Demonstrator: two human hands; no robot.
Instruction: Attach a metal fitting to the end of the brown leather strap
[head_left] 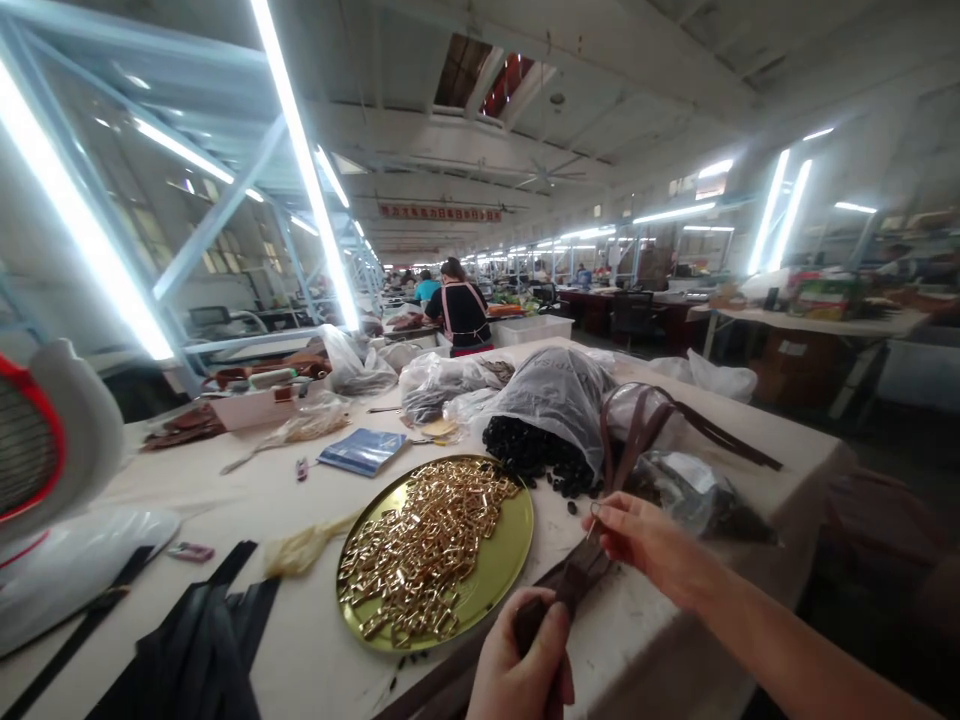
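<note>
My left hand [519, 668] grips the near end of a dark brown leather strap [571, 583] at the table's front edge. My right hand [643, 545] pinches the strap's far end, with a small metal ring [594, 509] at my fingertips. A round gold tray [504, 560] heaped with several shiny gold buckles [424, 550] lies just left of my hands. Behind the tray, a clear bag [555, 400] spills small black pieces [536, 455] onto the table. More brown straps [637, 425] loop over the bags to the right.
Black straps [202, 650] lie at the near left, a white fan [52, 440] at the far left, and a blue booklet [362, 450] mid-table. Plastic bags [442, 385] crowd the back. A person in a black top [461, 315] works farther down. The table edge [825, 450] drops off right.
</note>
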